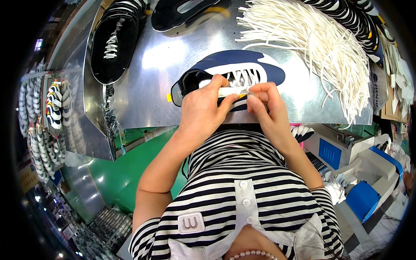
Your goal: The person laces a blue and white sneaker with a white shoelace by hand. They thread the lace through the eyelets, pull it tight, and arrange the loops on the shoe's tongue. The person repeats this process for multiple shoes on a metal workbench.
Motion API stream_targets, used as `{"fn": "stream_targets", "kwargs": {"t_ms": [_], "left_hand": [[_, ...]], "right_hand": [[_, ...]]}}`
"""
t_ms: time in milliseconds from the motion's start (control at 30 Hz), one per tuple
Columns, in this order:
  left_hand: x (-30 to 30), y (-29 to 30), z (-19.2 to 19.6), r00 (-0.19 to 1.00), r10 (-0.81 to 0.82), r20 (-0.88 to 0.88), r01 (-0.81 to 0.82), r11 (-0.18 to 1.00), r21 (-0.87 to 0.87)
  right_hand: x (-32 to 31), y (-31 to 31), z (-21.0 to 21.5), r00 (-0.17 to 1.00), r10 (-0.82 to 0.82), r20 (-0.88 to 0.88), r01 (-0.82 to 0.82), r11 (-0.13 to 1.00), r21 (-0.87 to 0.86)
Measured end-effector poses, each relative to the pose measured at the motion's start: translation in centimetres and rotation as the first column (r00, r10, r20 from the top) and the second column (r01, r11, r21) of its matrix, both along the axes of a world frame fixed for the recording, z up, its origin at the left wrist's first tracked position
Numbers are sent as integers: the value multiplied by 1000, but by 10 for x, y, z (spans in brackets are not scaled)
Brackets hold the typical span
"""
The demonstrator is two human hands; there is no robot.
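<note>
A navy and white shoe upper (216,60) lies on its side on the metal table, its toe toward the right. White shoelace (247,77) crosses its eyelet opening in several rows. My left hand (201,108) is closed on the upper's near white eyelet edge (232,91), thumb below and forefinger above. Close beside it on the right, my right hand (269,108) pinches what looks like a lace end at that edge. The fingertips partly hide it. A yellow tab (169,98) sticks out at the heel.
A heap of loose white laces (316,47) covers the table's right side. Stacked black laced uppers (113,47) stand at the left, another black piece (180,13) at the far edge, more uppers (346,21) at far right. A grey and blue machine (362,173) stands right of me.
</note>
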State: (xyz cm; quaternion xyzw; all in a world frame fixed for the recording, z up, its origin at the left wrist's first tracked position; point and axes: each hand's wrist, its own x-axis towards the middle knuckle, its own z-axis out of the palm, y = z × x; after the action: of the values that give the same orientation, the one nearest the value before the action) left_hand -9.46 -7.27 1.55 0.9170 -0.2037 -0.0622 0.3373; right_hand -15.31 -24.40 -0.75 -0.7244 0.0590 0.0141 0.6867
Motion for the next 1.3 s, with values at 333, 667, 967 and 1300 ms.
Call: {"fn": "stream_targets", "kwargs": {"t_ms": [333, 667, 967, 1300], "left_hand": [[1, 1, -9, 991, -55, 122, 59, 998, -30], [0, 5, -18, 919, -214, 330, 246, 968, -56], [6, 6, 0, 954, -268, -132, 255, 961, -105], [16, 22, 19, 902, -324, -284, 374, 917, 142]], "right_hand": [[-2, -9, 2, 994, 81, -76, -94, 977, -189], [25, 3, 14, 956, 123, -267, -194, 947, -255], [55, -36, -10, 969, -67, 239, 160, 904, -396], [60, -37, -26, 970, -32, 240, 125, 916, -381]]}}
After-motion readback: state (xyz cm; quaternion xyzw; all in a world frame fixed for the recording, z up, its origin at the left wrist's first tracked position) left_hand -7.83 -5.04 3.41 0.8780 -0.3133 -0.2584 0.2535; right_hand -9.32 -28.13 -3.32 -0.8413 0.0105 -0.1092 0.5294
